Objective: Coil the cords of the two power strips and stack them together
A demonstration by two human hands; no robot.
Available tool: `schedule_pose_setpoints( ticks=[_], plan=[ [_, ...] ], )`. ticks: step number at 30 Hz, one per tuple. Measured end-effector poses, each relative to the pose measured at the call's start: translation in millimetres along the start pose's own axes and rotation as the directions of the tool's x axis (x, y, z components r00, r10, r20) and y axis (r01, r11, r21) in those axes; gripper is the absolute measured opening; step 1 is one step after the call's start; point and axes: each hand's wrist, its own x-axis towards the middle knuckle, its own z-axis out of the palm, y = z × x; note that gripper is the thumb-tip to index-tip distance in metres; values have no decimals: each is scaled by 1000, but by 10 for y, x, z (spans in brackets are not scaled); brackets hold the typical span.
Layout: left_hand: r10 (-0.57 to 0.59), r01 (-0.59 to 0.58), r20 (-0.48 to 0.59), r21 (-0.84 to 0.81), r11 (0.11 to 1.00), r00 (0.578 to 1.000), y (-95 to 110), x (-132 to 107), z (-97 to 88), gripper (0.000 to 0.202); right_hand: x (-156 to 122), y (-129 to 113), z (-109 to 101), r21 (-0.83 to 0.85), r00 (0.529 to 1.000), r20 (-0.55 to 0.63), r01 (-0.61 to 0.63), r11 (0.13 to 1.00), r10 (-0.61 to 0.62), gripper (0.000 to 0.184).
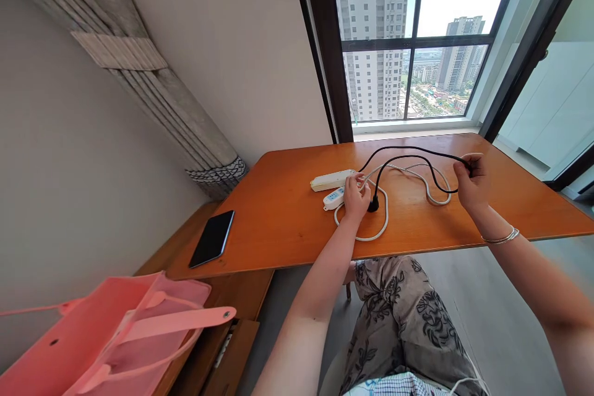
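My left hand [356,199] is closed at the right ends of two white power strips, with its fingers bent round the white cord [427,192]; its fingertips are partly hidden. The longer power strip [331,180] lies behind the shorter power strip [334,198], which has blue-marked sockets. Out to the right, my right hand [472,182] grips a bent part of the black cord [408,148] above the table. This cord loops back to a black plug [374,204] beside my left hand. White cord loops lie on the wood between and below my hands.
An orange-brown wooden table [278,210] stretches out in front of me. A dark-screened tablet [212,239] lies at its left end. Nearer, at the lower left, is a pink bag [134,334]. Behind the table are a window [417,43] and a tied grey curtain [171,105].
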Motion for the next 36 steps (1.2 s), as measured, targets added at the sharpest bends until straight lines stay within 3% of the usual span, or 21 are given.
schedule_pose_setpoints(
  ticks=[2,4,7,10,14,17,20,23,25,28,31,34,35,36],
  plan=[
    [-12,17,-96,49,999,995,-29,18,1,40,-77,-183,-108,-48,995,-29,91,995,-92,34],
    [-7,20,-106,119,993,994,-45,52,2,46,-147,-321,-217,-65,980,-37,193,979,-196,33],
    [13,-21,42,212,977,999,-37,148,-18,44,-221,-448,-371,-40,935,12,354,934,-354,29],
    [13,-87,275,261,961,961,-13,292,-99,32,-222,-493,-507,-62,914,57,404,913,-401,27],
    [-83,-43,475,249,968,876,12,530,-325,33,-66,-392,-642,-215,965,29,261,941,-261,22],
    [-137,70,506,150,986,851,81,733,-542,40,138,-180,-705,-314,994,29,109,943,-106,21],
    [-169,188,459,4,982,872,253,934,-757,37,342,71,-727,-437,986,163,31,899,46,24],
    [-199,250,379,-91,964,904,513,1086,-942,37,489,250,-689,-630,929,322,67,774,181,28],
    [-201,260,303,-167,951,932,704,1138,-1038,36,552,303,-629,-735,911,325,76,673,253,31],
    [-217,275,227,-266,924,949,978,1131,-1144,34,620,300,-518,-810,898,243,-21,587,368,30],
    [-273,329,196,-370,869,942,1202,1052,-1222,35,682,248,-429,-707,852,215,-201,678,477,31],
    [-309,354,174,-461,814,935,1353,968,-1294,37,748,148,-402,-310,719,400,-477,822,568,41],
    [-310,354,171,-481,802,935,1389,949,-1317,38,773,96,-407,-166,698,456,-543,823,552,41],
    [-312,354,169,-499,791,935,1419,935,-1339,40,801,31,-418,-44,714,469,-569,821,520,37]
  ],
)
